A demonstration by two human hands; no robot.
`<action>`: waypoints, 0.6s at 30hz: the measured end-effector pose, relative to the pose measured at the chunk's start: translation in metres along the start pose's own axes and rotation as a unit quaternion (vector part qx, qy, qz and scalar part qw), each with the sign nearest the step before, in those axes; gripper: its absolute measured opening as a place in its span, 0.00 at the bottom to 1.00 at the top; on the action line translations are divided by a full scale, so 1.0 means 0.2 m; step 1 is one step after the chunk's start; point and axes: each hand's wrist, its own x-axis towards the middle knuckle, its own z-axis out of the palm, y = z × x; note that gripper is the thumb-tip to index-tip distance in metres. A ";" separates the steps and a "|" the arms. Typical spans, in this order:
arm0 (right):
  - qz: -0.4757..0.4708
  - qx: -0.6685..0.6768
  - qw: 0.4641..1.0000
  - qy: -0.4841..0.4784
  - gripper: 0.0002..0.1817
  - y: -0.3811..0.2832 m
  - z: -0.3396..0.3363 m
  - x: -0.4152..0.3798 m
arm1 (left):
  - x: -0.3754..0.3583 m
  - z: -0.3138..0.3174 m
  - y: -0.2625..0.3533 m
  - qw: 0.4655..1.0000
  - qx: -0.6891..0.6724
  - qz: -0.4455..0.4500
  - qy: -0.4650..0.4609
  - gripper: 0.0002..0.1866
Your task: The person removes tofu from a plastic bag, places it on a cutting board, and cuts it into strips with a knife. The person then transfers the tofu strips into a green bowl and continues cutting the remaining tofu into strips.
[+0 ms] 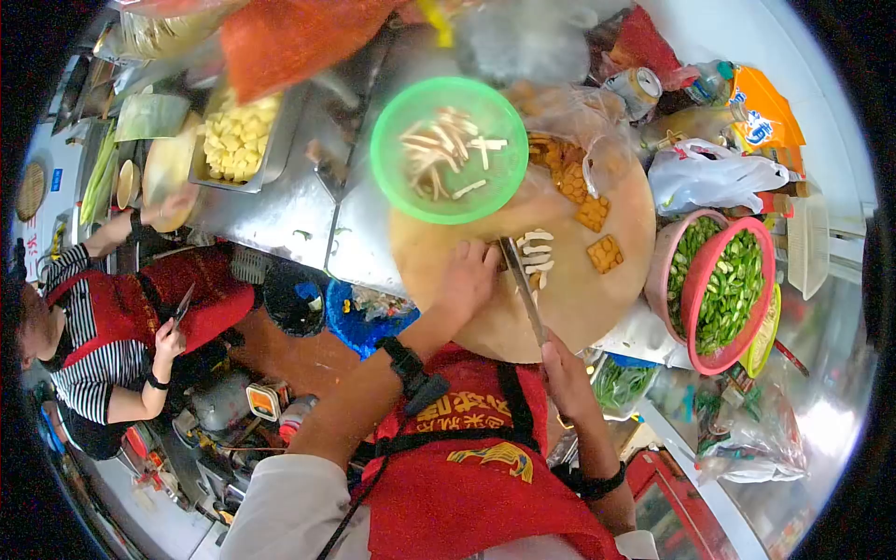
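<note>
My right hand (562, 369) grips the handle of a kitchen knife (523, 287), its blade seen nearly edge-on over the round cutting board (448, 322). Fingers curled, my left hand (467, 273) presses down beside the blade on a piece of brown-skinned dried tofu, mostly hidden under the fingertips. Pale cut tofu strips (537, 250) lie just right of the blade. Beyond my hands, a green plastic bowl (381, 154) holds more strips. Brown scored tofu squares (605, 254) rest on the board's right side, with several more near a clear plastic bag (583, 121).
Pink baskets (692, 317) of sliced green peppers stand at right, near a white plastic bag (714, 177) and a can (637, 89). A metal tray (276, 149) holds pale yellow cubes. At left, a co-worker in a red apron (121, 308) holds a knife (185, 303).
</note>
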 end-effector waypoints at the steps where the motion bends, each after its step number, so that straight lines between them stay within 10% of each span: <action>1: -0.016 -0.054 0.998 0.011 0.31 -0.01 0.01 -0.01 | 0.00 0.01 0.00 1.000 -0.009 0.012 0.025 0.13; 5: 0.076 -0.087 0.993 -0.036 0.31 -0.10 0.00 -0.06 | 0.00 -0.01 0.00 0.999 -0.026 -0.009 -0.016 0.13; 14: -0.077 -0.093 0.991 0.058 0.25 -0.03 0.06 -0.02 | -0.01 0.00 -0.01 0.998 -0.030 -0.011 -0.050 0.16; 18: 0.035 -0.057 0.997 -0.029 0.30 -0.12 0.03 0.11 | -0.01 0.04 0.00 0.998 -0.025 -0.023 -0.053 0.15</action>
